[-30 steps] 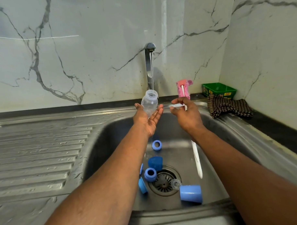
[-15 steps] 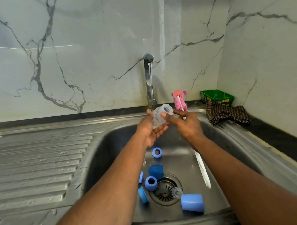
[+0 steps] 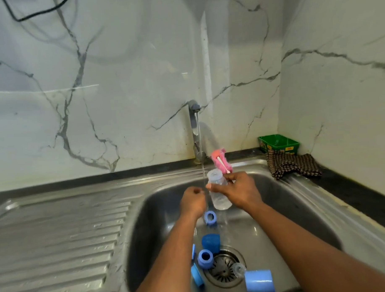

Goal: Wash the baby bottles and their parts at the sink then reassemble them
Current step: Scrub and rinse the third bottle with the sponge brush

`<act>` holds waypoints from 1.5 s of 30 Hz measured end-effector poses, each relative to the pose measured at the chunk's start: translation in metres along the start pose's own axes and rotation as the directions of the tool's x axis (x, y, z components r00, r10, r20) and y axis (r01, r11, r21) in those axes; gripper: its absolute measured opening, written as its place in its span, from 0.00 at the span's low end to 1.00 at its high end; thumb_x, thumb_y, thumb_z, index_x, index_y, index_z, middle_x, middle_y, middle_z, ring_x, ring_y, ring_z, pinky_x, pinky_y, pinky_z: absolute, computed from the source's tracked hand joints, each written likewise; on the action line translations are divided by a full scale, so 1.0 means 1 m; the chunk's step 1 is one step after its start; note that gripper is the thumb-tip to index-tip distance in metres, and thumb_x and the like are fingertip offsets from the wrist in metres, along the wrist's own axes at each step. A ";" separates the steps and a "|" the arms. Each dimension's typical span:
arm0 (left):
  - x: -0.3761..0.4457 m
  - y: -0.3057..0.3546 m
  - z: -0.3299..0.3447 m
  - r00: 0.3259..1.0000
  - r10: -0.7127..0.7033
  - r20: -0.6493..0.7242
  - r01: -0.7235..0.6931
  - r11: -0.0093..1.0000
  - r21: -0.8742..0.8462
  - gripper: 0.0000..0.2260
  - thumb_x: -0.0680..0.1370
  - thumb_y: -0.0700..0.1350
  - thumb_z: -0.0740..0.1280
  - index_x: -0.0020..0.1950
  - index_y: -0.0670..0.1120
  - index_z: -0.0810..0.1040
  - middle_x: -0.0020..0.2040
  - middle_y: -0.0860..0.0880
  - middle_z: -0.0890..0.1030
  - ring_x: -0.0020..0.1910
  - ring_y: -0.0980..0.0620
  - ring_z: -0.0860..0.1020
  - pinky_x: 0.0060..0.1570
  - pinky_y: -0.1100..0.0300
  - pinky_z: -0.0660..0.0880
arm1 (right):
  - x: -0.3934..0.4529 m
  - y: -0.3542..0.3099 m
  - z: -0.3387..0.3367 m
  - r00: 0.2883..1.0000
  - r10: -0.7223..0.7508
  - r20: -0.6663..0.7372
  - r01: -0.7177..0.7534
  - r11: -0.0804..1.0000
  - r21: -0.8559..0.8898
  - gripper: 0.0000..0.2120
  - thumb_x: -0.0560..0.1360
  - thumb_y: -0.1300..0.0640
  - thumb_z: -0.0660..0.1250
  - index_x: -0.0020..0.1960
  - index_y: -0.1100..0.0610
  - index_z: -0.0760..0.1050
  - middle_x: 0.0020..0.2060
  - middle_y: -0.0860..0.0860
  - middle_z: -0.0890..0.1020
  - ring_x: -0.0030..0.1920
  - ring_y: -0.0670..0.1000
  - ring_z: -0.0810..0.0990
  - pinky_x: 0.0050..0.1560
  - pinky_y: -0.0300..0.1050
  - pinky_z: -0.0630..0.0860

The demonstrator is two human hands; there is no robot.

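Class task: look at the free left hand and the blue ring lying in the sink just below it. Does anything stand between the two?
Nothing visible does. The left hand hangs just above the blue ring, with only the thin water stream falling beside it. The bottle is off to the side in the right hand.

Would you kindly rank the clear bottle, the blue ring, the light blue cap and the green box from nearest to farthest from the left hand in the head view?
From the left hand:
1. Clear bottle, just to its right, held in the right hand.
2. Blue ring, on the sink floor just below it.
3. Light blue cap, by the drain at the sink's near edge.
4. Green box, far right corner of the counter.
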State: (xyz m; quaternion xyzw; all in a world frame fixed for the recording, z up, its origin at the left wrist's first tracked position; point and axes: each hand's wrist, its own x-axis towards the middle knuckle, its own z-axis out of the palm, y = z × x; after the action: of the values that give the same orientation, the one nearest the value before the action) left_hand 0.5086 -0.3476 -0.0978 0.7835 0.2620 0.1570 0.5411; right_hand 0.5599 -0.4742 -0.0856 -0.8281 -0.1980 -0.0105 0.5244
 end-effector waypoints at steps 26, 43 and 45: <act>0.000 0.007 0.006 0.982 -0.088 -0.169 0.029 0.946 -0.323 0.08 0.79 0.43 0.64 0.41 0.45 0.78 0.48 0.40 0.83 0.45 0.42 0.79 0.47 0.54 0.75 | -0.001 -0.021 -0.020 0.987 -0.025 0.157 0.013 0.997 0.078 0.09 0.73 0.55 0.76 0.48 0.58 0.81 0.29 0.41 0.81 0.28 0.37 0.76 0.27 0.30 0.69; -0.001 0.003 -0.021 0.822 0.152 0.548 0.250 0.769 -0.588 0.29 0.69 0.56 0.72 0.65 0.42 0.76 0.52 0.42 0.80 0.44 0.47 0.80 0.37 0.59 0.81 | -0.005 -0.011 -0.029 0.991 -0.067 0.119 0.036 0.970 0.241 0.17 0.72 0.49 0.75 0.52 0.62 0.82 0.36 0.47 0.83 0.22 0.35 0.73 0.21 0.28 0.63; 0.002 0.001 -0.025 0.808 0.247 0.536 0.155 0.787 -0.597 0.35 0.62 0.57 0.80 0.65 0.44 0.77 0.53 0.43 0.82 0.47 0.46 0.83 0.38 0.57 0.82 | -0.006 -0.009 -0.032 0.987 -0.054 0.153 0.021 0.978 0.209 0.24 0.74 0.44 0.72 0.59 0.62 0.81 0.32 0.43 0.81 0.21 0.37 0.71 0.21 0.28 0.62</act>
State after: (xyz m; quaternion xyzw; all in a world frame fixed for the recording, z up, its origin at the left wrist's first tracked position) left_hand 0.4971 -0.3272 -0.0879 0.5792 -0.0042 -0.0030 0.8152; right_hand 0.5570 -0.5012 -0.0647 -0.7633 -0.2546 0.0659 0.5900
